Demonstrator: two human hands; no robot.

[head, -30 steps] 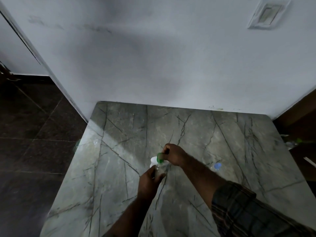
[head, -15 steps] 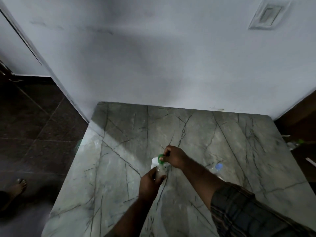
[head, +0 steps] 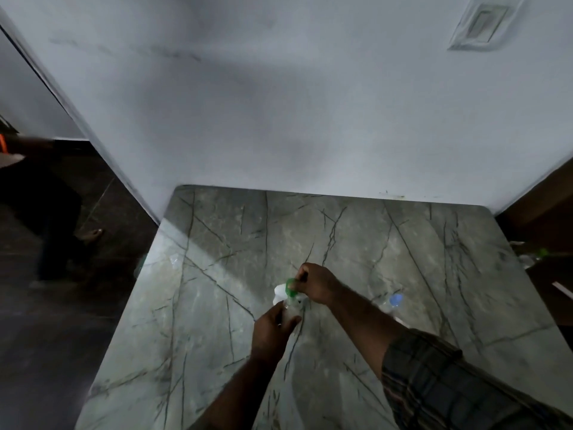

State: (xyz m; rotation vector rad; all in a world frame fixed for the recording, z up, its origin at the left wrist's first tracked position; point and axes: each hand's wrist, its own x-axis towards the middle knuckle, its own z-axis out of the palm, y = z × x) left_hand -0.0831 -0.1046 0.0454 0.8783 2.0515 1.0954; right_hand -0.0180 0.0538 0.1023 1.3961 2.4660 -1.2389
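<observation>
A small clear plastic bottle (head: 291, 310) stands over the middle of a grey-green marble table (head: 434, 274). My left hand (head: 273, 328) grips the bottle's body from the near side. My right hand (head: 316, 282) is curled round the green cap (head: 290, 287) at the bottle's top. Something white (head: 279, 291) shows just left of the cap; what it is cannot be told.
A second clear bottle with a blue cap (head: 395, 301) lies on the table right of my right forearm. The table's back edge meets a white wall (head: 279, 119). Another person's bare foot (head: 91, 234) and dark-clad legs stand on the dark floor at left. A green-capped bottle (head: 541, 253) sits beyond the right edge.
My hands and the bottle stay in place, with the right hand still on the green cap. The other person has walked further into view on the left.
</observation>
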